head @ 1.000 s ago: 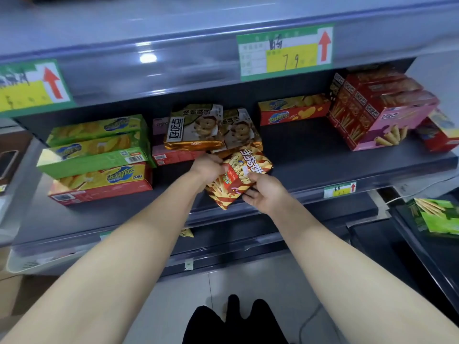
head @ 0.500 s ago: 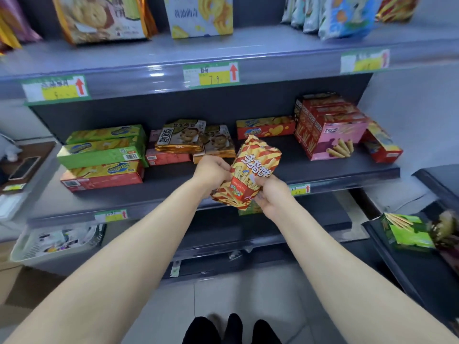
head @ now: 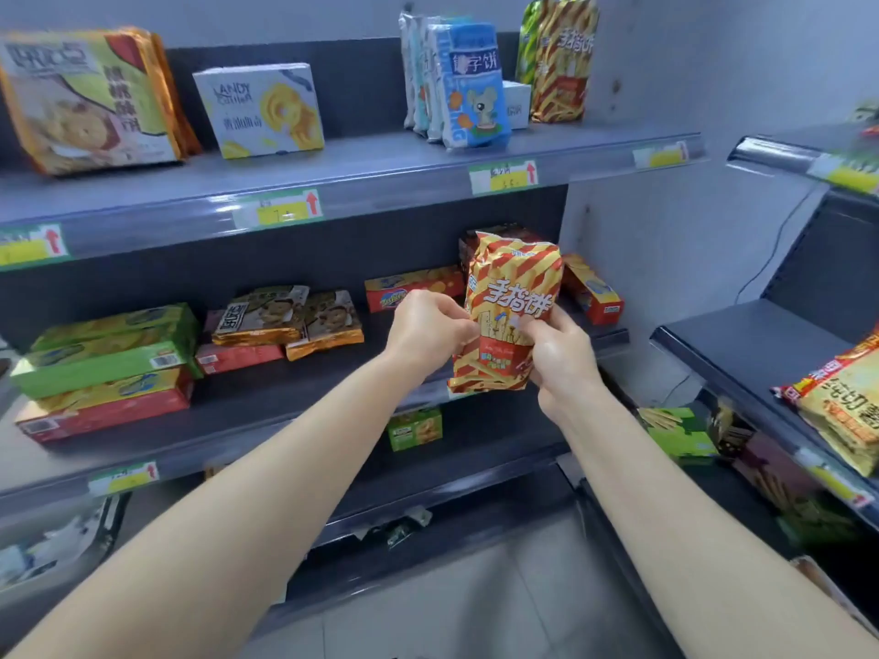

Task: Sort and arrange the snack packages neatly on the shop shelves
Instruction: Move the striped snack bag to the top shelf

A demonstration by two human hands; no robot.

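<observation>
both bare forearms are stretching forward and meeting in front of the shelving. the left hand is pinching the left edge of the striped snack bag about halfway up, its fingers curling in against the foil. the right hand is gripping the bag's lower right side, with the thumb lying across the front. the two hands are sitting close together, with only the bag between them. the bag is standing upright in the air, in front of the right part of the middle shelf and not resting on any shelf. it is showing red and gold diagonal stripes, large white characters across its middle, a red panel below with drawn biscuit sticks, and a crimped seal along the top. its foil is looking puffed and glossy. bags of a matching design are standing at the far right of the upper shelf, beside a row of blue packs.
</observation>
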